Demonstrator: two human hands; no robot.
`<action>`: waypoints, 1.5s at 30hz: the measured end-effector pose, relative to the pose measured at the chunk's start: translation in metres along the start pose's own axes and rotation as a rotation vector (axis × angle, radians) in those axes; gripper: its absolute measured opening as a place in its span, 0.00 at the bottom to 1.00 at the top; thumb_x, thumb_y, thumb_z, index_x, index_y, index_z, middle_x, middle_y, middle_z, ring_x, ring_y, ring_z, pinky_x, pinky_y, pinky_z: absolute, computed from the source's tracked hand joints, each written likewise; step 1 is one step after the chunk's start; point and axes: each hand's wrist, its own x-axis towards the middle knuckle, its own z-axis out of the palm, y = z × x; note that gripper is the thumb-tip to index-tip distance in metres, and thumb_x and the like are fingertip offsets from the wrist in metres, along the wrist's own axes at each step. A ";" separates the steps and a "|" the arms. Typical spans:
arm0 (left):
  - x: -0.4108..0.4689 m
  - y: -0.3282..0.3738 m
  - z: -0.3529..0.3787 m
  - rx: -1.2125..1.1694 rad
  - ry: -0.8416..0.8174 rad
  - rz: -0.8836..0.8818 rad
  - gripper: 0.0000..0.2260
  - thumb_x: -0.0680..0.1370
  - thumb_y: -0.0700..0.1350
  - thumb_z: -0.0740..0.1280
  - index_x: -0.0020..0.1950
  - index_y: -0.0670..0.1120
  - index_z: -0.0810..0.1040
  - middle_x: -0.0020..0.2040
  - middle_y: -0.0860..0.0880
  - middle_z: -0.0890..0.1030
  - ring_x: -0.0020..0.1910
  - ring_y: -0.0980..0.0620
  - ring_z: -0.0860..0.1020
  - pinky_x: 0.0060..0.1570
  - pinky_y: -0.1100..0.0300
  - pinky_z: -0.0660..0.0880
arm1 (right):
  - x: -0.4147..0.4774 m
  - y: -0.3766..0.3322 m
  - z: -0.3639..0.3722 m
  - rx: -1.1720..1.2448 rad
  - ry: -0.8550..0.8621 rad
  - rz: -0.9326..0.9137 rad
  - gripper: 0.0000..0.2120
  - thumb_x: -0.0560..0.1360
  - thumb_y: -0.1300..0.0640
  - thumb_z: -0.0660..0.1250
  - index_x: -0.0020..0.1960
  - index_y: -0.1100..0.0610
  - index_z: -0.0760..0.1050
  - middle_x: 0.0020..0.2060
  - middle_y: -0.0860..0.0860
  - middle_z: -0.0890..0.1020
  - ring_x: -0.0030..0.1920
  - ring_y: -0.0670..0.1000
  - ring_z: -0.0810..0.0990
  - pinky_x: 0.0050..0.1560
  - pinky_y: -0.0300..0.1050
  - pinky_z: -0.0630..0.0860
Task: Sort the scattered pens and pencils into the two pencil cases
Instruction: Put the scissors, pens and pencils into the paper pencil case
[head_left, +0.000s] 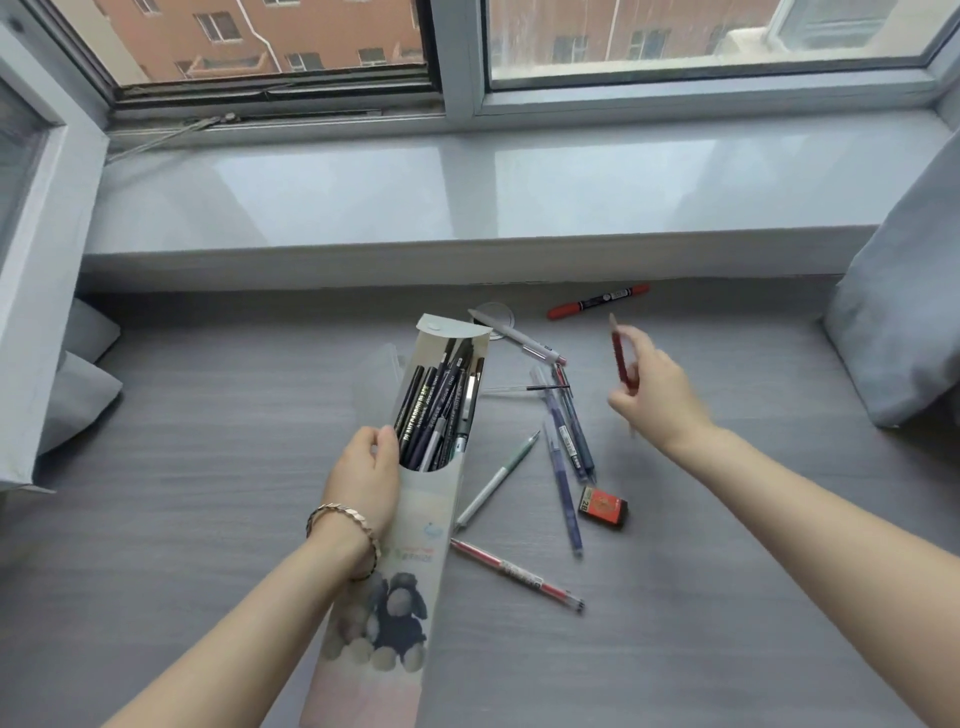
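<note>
"2B" on the white end of the red-and-black box (605, 510)

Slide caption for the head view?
Left hand grips open pencil case; right hand holds red pen near scattered pens.

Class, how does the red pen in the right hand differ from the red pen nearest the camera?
The held pen is pinched in the right hand, off the desk; the lying pen rests flat on it. The lying pen shows a white label; the held pen is blurred. Both are red, outside the pencil case the left hand grips.
</note>
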 end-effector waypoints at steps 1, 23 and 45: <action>-0.002 0.000 0.001 -0.005 -0.007 0.001 0.18 0.81 0.47 0.52 0.31 0.47 0.62 0.29 0.50 0.67 0.29 0.53 0.64 0.30 0.58 0.60 | -0.005 -0.016 -0.002 0.201 0.057 -0.003 0.33 0.69 0.67 0.64 0.70 0.51 0.60 0.40 0.54 0.73 0.39 0.54 0.73 0.45 0.46 0.71; -0.033 0.006 0.024 0.000 -0.179 0.088 0.16 0.81 0.49 0.52 0.32 0.51 0.63 0.29 0.52 0.67 0.28 0.55 0.65 0.29 0.59 0.61 | -0.059 -0.073 0.027 0.559 -0.150 0.003 0.11 0.75 0.64 0.62 0.54 0.53 0.74 0.47 0.53 0.80 0.49 0.54 0.80 0.52 0.51 0.79; 0.041 -0.043 -0.030 -0.136 0.309 -0.175 0.18 0.81 0.44 0.49 0.31 0.45 0.61 0.39 0.40 0.70 0.40 0.45 0.67 0.41 0.57 0.61 | -0.056 -0.079 0.030 0.473 -0.106 -0.153 0.13 0.75 0.66 0.61 0.42 0.49 0.76 0.38 0.45 0.81 0.43 0.44 0.80 0.45 0.30 0.75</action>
